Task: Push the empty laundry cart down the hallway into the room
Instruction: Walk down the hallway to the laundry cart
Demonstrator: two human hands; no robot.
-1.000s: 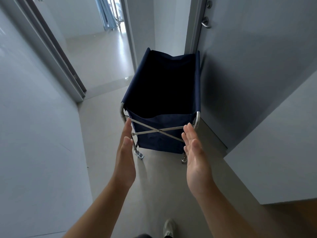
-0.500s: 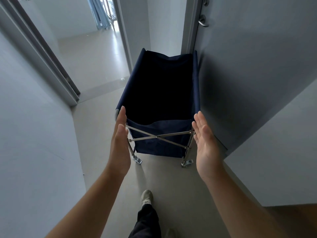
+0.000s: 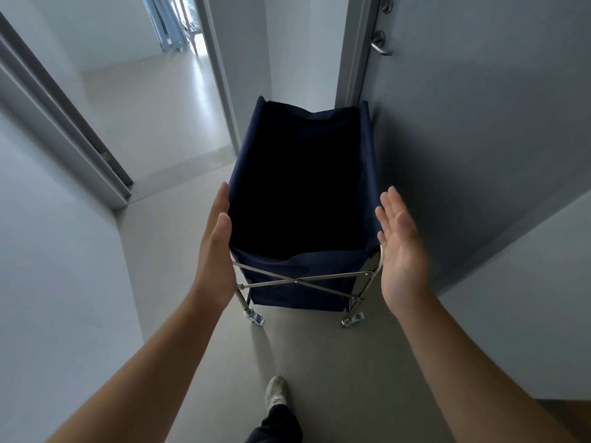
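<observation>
The laundry cart (image 3: 303, 279) is a dark blue fabric bin on a crossed metal frame with small casters. It stands in the hallway, close against the grey door on its right, and its inside looks dark and empty. My left hand (image 3: 214, 251) lies flat along the cart's near left corner, fingers straight. My right hand (image 3: 399, 247) is held flat beside the near right corner, palm facing the cart. Neither hand is curled around the frame. Whether the palms touch the rim is unclear.
A grey door (image 3: 463, 123) with a lever handle (image 3: 380, 46) stands right of the cart. A doorway (image 3: 153, 116) ahead on the left leads to a lit room. A white wall (image 3: 48, 251) runs along the left. My shoe (image 3: 275, 394) is on the floor.
I have stepped closer to the cart. Both hands have moved forward and apart, from behind the frame to either side of the cart's near corners.
</observation>
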